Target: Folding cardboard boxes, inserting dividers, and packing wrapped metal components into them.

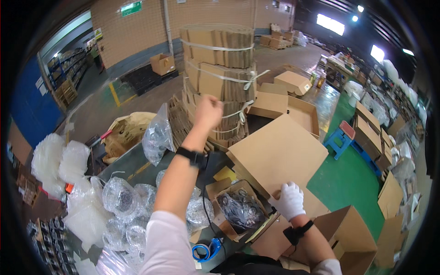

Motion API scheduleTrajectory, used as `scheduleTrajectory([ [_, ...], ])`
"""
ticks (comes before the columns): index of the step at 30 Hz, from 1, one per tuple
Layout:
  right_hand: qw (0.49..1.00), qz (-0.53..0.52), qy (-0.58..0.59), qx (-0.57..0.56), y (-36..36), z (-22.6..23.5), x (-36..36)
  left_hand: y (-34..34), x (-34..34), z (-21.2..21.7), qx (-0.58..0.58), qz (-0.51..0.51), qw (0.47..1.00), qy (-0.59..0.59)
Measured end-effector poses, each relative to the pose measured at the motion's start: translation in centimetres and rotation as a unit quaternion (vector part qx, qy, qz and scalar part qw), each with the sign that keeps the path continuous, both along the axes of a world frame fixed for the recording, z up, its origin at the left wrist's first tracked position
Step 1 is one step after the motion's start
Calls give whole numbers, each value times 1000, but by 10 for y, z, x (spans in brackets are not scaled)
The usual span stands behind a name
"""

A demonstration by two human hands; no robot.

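Note:
My bare left hand [209, 112] is raised at arm's length in front of a tall strapped bundle of flat cardboard [215, 75]. Its fingers are curled in; whether anything is between them is hidden. My right hand [291, 200], in a white glove, grips the near edge of a large flat cardboard sheet [280, 153], its fingers bent over the top. More cardboard shows under the sheet's left edge. Between my arms stands an open carton [240, 208] of dark items in clear plastic bags. A blue tape dispenser [208, 250] lies close to my body.
Bubble-wrapped rolls [121, 197] crowd the table at left, beside a clear plastic bag [158, 135]. An open cardboard box [350, 238] stands at lower right. Beyond the sheet are an open box [302, 114] and a blue stool [340, 140]. A brown sack [126, 133] sits past the table.

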State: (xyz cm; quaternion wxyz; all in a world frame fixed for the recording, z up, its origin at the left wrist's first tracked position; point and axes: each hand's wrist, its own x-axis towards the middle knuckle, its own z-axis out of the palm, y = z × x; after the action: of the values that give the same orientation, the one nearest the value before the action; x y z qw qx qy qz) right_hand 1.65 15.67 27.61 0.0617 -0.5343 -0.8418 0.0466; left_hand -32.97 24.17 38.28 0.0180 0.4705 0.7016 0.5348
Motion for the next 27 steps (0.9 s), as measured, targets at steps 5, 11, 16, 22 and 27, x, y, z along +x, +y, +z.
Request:
scheduleTrajectory([
  [5,998,-40,-17,43,-5,-42,27,22,-83,-122,-334,236,908,-92],
  [11,990,73,-61,105,-12,-57,0,-14,-214,-279,-423,229,876,-31],
  [16,977,78,-142,141,-8,-18,35,39,-138,-291,-362,235,825,-364],
  [22,979,3,98,181,-48,146,69,-15,-182,-260,-418,151,861,-249],
  [27,976,-15,39,213,-28,160,90,8,-82,-232,-444,19,867,-226],
])
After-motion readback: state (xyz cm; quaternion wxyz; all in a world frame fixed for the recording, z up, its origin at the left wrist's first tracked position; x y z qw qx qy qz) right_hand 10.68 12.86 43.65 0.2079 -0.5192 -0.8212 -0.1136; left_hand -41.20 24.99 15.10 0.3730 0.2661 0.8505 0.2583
